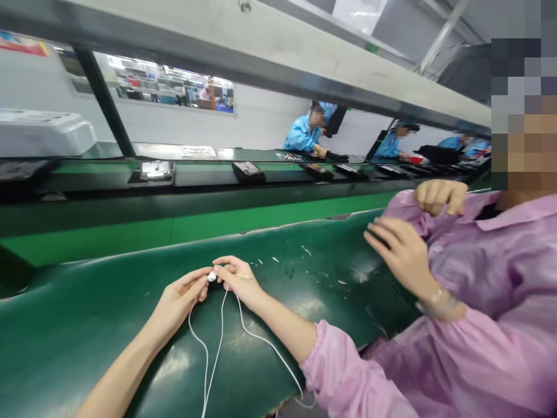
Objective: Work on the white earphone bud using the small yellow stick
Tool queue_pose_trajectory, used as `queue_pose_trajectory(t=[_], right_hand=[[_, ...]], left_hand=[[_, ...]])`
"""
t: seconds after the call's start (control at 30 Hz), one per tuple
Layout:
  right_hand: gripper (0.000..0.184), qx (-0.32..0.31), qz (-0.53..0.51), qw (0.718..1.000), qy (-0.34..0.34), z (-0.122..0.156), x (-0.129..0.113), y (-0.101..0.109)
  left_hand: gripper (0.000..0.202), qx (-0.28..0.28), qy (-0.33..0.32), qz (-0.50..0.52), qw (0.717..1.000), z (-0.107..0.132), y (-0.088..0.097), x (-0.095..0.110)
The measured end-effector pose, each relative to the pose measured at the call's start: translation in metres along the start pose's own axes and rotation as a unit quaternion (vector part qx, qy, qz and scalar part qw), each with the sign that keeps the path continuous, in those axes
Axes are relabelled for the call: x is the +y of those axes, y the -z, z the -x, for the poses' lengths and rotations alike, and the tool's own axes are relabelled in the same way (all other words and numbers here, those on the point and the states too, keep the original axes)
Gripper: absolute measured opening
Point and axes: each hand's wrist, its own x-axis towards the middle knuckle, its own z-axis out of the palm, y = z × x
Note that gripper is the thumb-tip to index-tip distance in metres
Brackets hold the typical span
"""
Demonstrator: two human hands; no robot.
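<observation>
A small white earbud of a wired pair of earphones sits between the fingertips of my two hands, above the green work surface. My left hand is closed, its thumb and index finger pinching the earbud from the left. From the right, my right hand is closed around it too, fingers bent; its palm side is hidden. Thin white earphone cord hangs in strands below both hands toward the front edge. Another strand curves right past my pink sleeve. Whether a second earbud lies inside my right hand, I cannot tell.
A co-worker in pink sits close at my right, with one hand raised over the green mat. Beyond runs a conveyor with black trays. People in blue work behind it. A metal beam crosses overhead.
</observation>
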Motion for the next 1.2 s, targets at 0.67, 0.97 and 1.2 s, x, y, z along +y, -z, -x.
queue_pose_trajectory(t=[0.67, 0.97, 1.2], right_hand=[[0.045, -0.022, -0.023, 0.998, 0.059, 0.008, -0.004, -0.007], [0.049, 0.016, -0.015, 0.998, 0.052, 0.0, 0.007, 0.002], [0.045, 0.001, 0.01, 0.998, 0.055, 0.005, 0.003, 0.001]], left_hand=[[0.062, 0.059, 0.054, 0.092, 0.993, 0.001, -0.006, 0.006], [0.06, 0.059, 0.038, 0.12, 0.99, 0.0, -0.006, 0.008], [0.068, 0.042, 0.056, 0.104, 0.992, 0.002, -0.006, 0.006]])
